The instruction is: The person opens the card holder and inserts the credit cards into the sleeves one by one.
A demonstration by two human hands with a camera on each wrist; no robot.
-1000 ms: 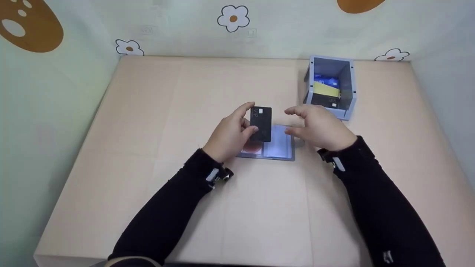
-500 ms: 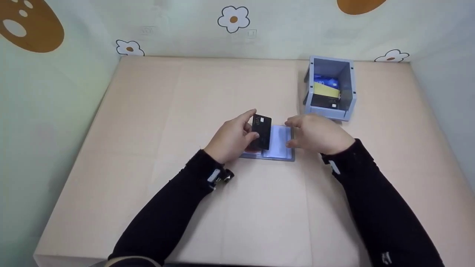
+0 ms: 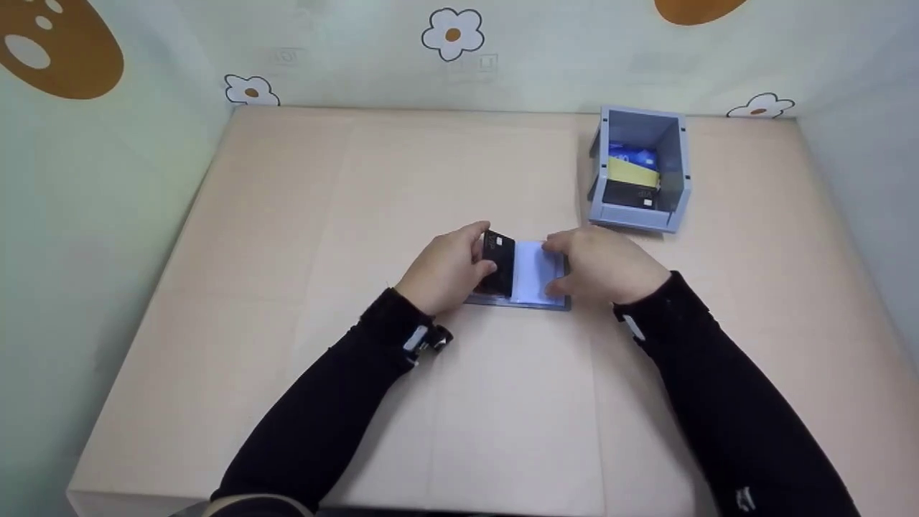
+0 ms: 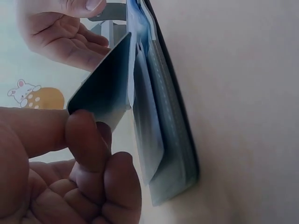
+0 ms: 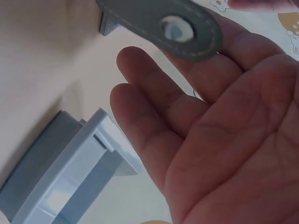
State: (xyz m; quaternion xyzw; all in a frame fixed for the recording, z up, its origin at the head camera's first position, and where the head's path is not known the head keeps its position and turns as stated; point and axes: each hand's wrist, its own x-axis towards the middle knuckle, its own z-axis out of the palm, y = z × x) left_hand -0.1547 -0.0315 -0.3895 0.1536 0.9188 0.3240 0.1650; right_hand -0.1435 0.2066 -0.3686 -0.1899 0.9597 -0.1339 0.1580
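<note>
My left hand (image 3: 445, 269) pinches a black card (image 3: 498, 263) between thumb and fingers, tilted over an open card holder (image 3: 495, 302). In the left wrist view the far edge of the card (image 4: 105, 84) meets the clear sleeves (image 4: 145, 121); whether it is inside one cannot be told. My right hand (image 3: 603, 266) is at the holder's right side, thumb and forefinger spread at the edge of a clear sleeve (image 3: 533, 273). In the right wrist view its lower fingers are loosely extended behind the holder's grey snap strap (image 5: 159, 25); thumb contact is hidden.
A grey open-topped bin (image 3: 639, 215) stands at the back right, near my right hand. It holds a blue card (image 3: 632, 155), a yellow card (image 3: 632, 172) and a black card (image 3: 628, 194). Walls border the table (image 3: 402, 172) at the back and sides.
My left hand has lowered the black card toward the card holder and tilted it. My right hand has come down and left, from above the holder to its right edge.
</note>
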